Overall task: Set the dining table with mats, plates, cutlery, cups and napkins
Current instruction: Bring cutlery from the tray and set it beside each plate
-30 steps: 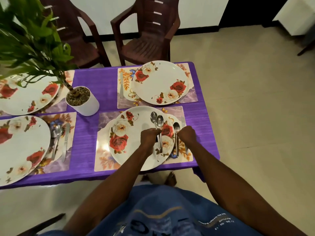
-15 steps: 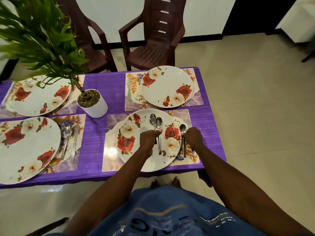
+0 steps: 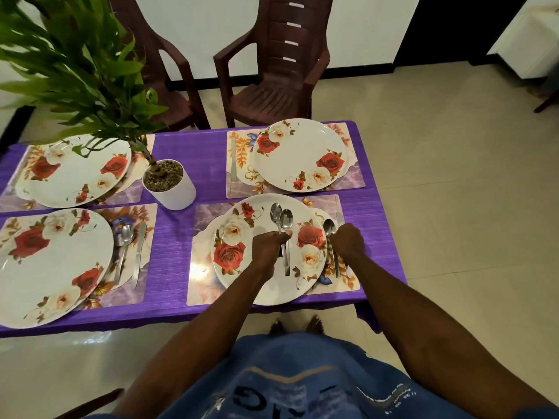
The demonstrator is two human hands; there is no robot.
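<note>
My left hand [image 3: 267, 249] hovers over the near right rose plate [image 3: 242, 261], shut on two spoons [image 3: 286, 220] whose bowls point away from me. My right hand [image 3: 348, 240] is just right of that plate, fingers curled down on a spoon [image 3: 329, 228] lying on the floral mat [image 3: 348, 285]. A knife tip [image 3: 340, 219] shows beside that spoon. The far right plate [image 3: 299, 155] has a knife [image 3: 233, 160] on its mat. The near left plate [image 3: 45, 267] has a spoon [image 3: 127, 237] and a knife [image 3: 140, 246] beside it. A far left plate [image 3: 72, 173] sits under the leaves.
A white pot [image 3: 172, 192] with a leafy plant stands mid-table on the purple cloth [image 3: 175, 255]. Two brown plastic chairs [image 3: 272, 71] stand at the far side. The table's right edge [image 3: 393, 237] meets a tiled floor. I see no cups or napkins.
The view has tilted up and shifted left, showing more of the left plates. Both hands stay in nearly the same place, still on the cutlery.
</note>
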